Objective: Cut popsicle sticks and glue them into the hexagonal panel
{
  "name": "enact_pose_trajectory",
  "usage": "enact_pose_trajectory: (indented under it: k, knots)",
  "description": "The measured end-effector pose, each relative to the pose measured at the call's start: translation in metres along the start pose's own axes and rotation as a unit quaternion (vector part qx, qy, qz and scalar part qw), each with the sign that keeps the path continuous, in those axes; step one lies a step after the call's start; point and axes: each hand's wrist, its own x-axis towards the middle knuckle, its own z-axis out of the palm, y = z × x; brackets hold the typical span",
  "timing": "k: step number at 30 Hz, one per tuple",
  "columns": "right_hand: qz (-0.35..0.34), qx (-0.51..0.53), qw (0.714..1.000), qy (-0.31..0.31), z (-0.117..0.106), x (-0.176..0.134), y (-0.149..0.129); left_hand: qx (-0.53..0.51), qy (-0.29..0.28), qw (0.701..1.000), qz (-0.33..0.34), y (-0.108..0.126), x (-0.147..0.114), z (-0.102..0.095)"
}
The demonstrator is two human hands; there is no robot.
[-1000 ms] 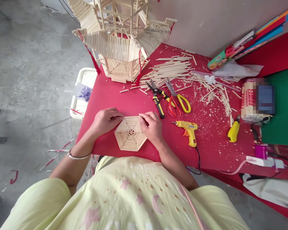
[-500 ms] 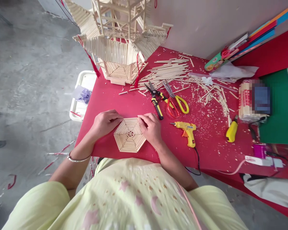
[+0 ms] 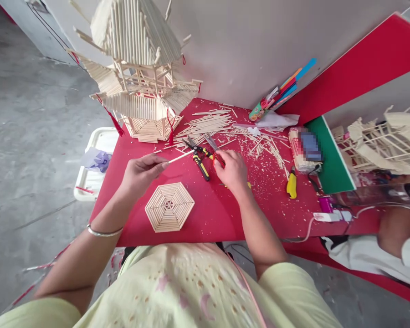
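Note:
My left hand [image 3: 141, 175] pinches a thin wooden stick [image 3: 181, 157] that points right over the red table. My right hand [image 3: 231, 171] closes round the handles of the scissors [image 3: 211, 142], whose blades point away to the upper left. Black-and-yellow cutters [image 3: 201, 166] lie just left of the scissors, close to the stick's far end. Nearer my body, a flat many-sided panel of sticks [image 3: 170, 207] rests on the table, touched by neither hand. Under my right wrist, only yellow bits of the glue gun [image 3: 249, 185] show.
A stick-built pagoda model [image 3: 136, 109] stands at the back left. Behind the cutters lies a pile of loose sticks [image 3: 208, 125]. To the right are a yellow-handled tool [image 3: 291, 184], a power strip [image 3: 328, 217] and another person's arm [image 3: 394, 228]. A white tray [image 3: 85, 182] sits left.
Both hands have left the panel, which now lies alone. My left hand has taken a stick, and my right hand has moved onto the scissors. The view has turned right.

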Motion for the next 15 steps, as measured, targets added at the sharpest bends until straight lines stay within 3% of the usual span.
enact_pose_trajectory:
  k: [4, 6, 9, 13, 15]
  knots:
    - [0.048, -0.104, 0.983, -0.141, -0.005, 0.010, -0.013, -0.070, -0.004, 0.997, -0.037, -0.006, 0.013, 0.022]
    - [0.042, -0.119, 0.977, -0.173, -0.010, 0.014, -0.012, -0.082, -0.005, 0.995, -0.051, -0.010, 0.016, 0.027]
    - [0.044, -0.135, 0.977, -0.161, -0.019, 0.019, -0.001, -0.118, 0.006, 0.989, -0.087, -0.016, 0.018, 0.030]
    - [0.049, -0.132, 0.985, -0.101, -0.016, 0.021, -0.003, -0.153, 0.015, 0.981, -0.117, -0.019, 0.018, 0.029]
    - [0.012, -0.104, 0.986, -0.131, -0.006, 0.019, -0.016, -0.160, 0.021, 0.980, -0.120, -0.020, 0.019, 0.029]
